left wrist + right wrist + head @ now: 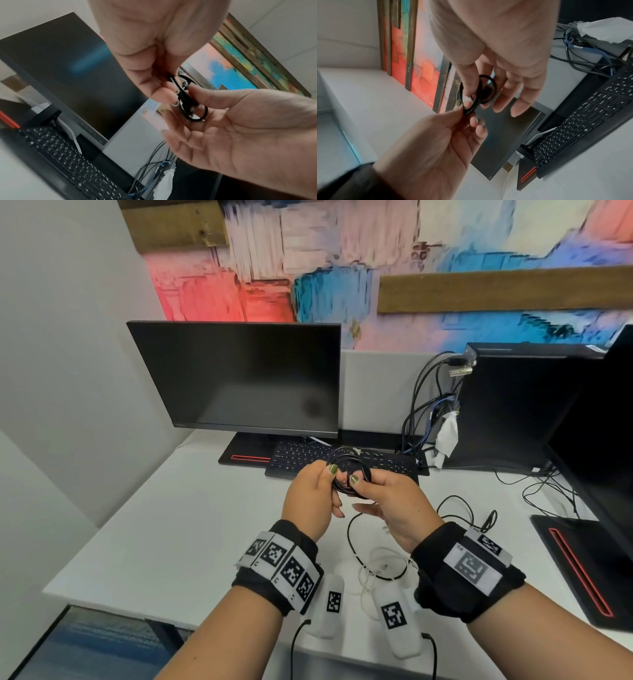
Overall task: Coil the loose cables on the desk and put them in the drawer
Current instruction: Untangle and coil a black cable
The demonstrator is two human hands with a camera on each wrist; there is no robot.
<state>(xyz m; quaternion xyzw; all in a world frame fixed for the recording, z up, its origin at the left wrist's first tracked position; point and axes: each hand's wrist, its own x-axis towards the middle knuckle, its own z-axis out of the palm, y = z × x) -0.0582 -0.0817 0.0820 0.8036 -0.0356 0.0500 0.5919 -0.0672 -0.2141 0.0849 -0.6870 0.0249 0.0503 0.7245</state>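
A small black cable coil (343,481) is held above the white desk (191,525), in front of the keyboard. My left hand (325,481) pinches the coil's left side between thumb and fingers. The right hand (363,486) pinches its right side with thumb and forefinger, the other fingers spread below. The left wrist view shows the coil (184,97) between the left hand (164,86) and the right hand (223,121). In the right wrist view the coil (475,102) sits between the right hand (471,89) and the left hand (436,142). No drawer is in view.
Loose on the desk below my hands lie a black cable (352,542), a white cable (376,570) and another thin black cable (459,508). Behind are a keyboard (298,457), a monitor (239,378) and a PC tower (507,405) with plugged cables. A second monitor's base (582,570) stands at the right.
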